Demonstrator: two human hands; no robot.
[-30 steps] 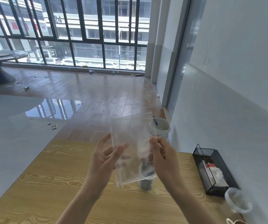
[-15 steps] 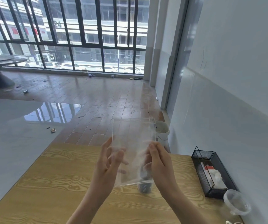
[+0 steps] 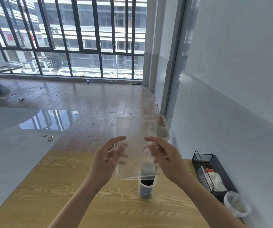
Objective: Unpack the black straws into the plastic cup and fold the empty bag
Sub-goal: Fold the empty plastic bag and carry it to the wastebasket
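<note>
I hold the empty clear plastic bag point(image 3: 135, 137) upright in the air above the wooden table point(image 3: 66, 186). My left hand point(image 3: 107, 159) grips its left edge and my right hand point(image 3: 163, 156) its right edge, fingers partly spread and blurred. Behind and below the bag stands the plastic cup point(image 3: 146, 189) with the black straws point(image 3: 147, 180) standing in it. The bag's lower edge hangs just over the cup's rim and hides the tops of the straws.
A black wire-mesh basket point(image 3: 214, 175) with tissues and a red-and-white pack stands at the table's right edge by the wall. A clear plastic lid point(image 3: 237, 206) lies in front of it. A white bin point(image 3: 163, 132) sits on the floor beyond the table.
The bag has gone from tilted to upright and flatter between my hands. Both hands have shifted slightly, fingers spreading along its edges.
</note>
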